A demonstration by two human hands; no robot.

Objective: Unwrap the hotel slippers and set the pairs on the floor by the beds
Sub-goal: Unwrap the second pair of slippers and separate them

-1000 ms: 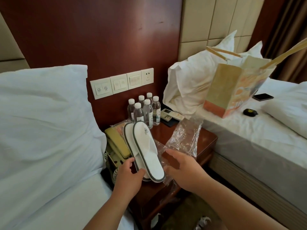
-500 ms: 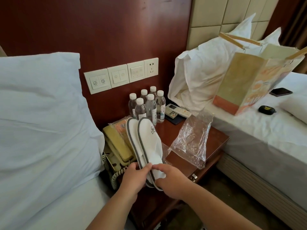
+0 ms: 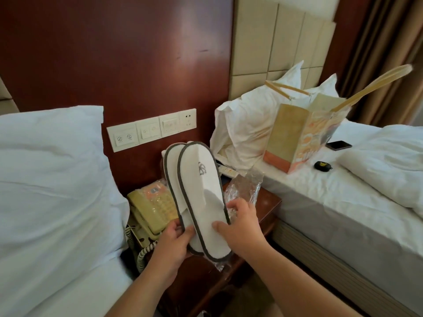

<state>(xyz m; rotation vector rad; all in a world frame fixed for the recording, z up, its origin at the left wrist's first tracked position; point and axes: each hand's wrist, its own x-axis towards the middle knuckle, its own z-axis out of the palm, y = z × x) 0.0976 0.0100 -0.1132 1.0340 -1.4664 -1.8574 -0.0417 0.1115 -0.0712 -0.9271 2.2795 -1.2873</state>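
1. We hold the pair of slippers (image 3: 201, 197) with both hands at the heel end. The toes point up and away from the grip.
2. The left hand (image 3: 174, 243) pinches the heel end from the left. Its thumb lies on the grey trim of the front slipper and its fingers curl behind the pair.
3. The right hand (image 3: 242, 227) grips the right edge. Its thumb presses on the white insole and its fingers wrap round the trim.
4. The two slippers lie flat against each other, the rear one offset to the left of the front one. The front one bears a grey logo near the toe.
5. A clear plastic wrapper (image 3: 245, 188) lies just behind the fingers of the right hand. A scrap of clear plastic also shows under the heel end; we cannot tell whether it touches the slippers.
6. Below the grip stands a dark wooden nightstand (image 3: 267, 202). Left of the grip, a beige telephone (image 3: 148, 209) with a coiled cord rests on it.
7. Beyond the toes, a switch panel (image 3: 151, 129) sits on the red-brown wall.
8. Far left of the grip lies a white pillow (image 3: 50, 175). Right of the grip, a second bed (image 3: 320, 202) carries a paper bag (image 3: 297, 138), a dark phone (image 3: 338, 145) and a small black case (image 3: 322, 165).
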